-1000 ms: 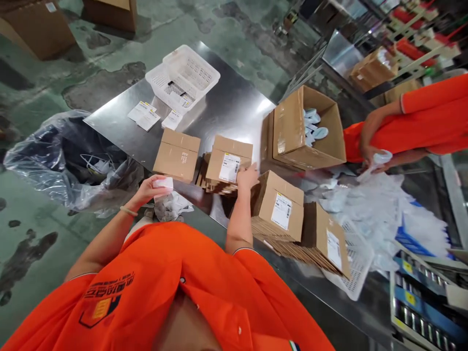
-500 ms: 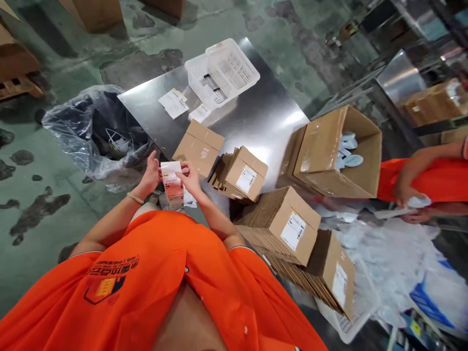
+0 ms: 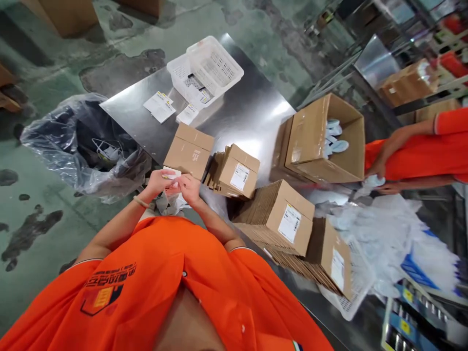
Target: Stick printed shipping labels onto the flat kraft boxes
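A printed label strip point(image 3: 172, 187) with a white top and a reddish lower part hangs between my two hands. My left hand point(image 3: 160, 182) pinches its upper left edge, and my right hand point(image 3: 189, 187) grips its right side, the fingertips of both almost touching. Just beyond them a flat cardboard box point(image 3: 190, 150) lies at the table's near edge. To its right stands a small stack of folded cartons point(image 3: 239, 170) with a white label on the front one. White label sheets point(image 3: 160, 106) lie farther back on the steel table point(image 3: 127, 105).
A white basket point(image 3: 228, 63) stands at the back of the table. Left is a plastic-lined bin point(image 3: 78, 146). On the right are larger carton stacks point(image 3: 280, 219), an open box point(image 3: 310, 141) with pale items, plastic bags point(image 3: 380, 234) and another person's hands point(image 3: 380, 175).
My hands have come closer together, and my left fingers have closed on the strip, whose upper part is now folded or tilted. The whole view has shifted somewhat.
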`<state>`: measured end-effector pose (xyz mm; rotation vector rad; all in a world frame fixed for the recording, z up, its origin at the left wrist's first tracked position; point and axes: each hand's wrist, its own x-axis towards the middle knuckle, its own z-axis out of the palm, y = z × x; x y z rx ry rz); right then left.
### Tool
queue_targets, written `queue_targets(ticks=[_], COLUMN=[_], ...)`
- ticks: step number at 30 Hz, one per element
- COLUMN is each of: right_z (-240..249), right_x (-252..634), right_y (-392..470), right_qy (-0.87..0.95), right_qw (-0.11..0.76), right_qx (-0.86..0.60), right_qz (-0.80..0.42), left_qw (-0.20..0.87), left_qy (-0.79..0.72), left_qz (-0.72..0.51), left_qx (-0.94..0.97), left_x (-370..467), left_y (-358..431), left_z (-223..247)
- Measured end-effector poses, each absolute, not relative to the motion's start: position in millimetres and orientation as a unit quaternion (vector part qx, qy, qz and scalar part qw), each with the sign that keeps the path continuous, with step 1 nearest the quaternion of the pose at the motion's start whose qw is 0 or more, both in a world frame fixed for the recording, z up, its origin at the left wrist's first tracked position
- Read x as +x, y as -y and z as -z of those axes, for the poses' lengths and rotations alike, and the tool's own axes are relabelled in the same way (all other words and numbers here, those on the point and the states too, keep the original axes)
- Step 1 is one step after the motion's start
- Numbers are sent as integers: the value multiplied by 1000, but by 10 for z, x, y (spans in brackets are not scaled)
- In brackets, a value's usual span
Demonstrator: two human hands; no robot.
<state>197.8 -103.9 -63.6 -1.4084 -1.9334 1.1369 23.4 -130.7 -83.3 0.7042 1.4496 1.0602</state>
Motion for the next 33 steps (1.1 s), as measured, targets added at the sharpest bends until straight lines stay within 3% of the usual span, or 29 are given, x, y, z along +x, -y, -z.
queue_targets(ticks=[6,13,17,23,28,33], right_z=[570,621,652,883,939,784], right_x=[2034,1969,1781,1575,2009,2040], right_y=[210,-541,-329,76,49,72], right_qy=[623,630,635,768,629,543], right_qw=[324,168,184,125,160,168], right_qx=[-631,-711,-725,-576,-730,-780], right_qz=[-330,-262,-194,-250,-213,-262], left_qw=[675,664,621,547,414,388], left_qy=[-570,-600,-618,-641,-711,-735], left_qz=[-378,-361,-359,-412,-402,-370], left_qx=[278,263,321,345,401,414], left_x=[369,391,146,-67,-26,55], left_y=[1373,1508,1766,1590,1023,919], left_z=[1142,1376,1483,1347,1129,1014])
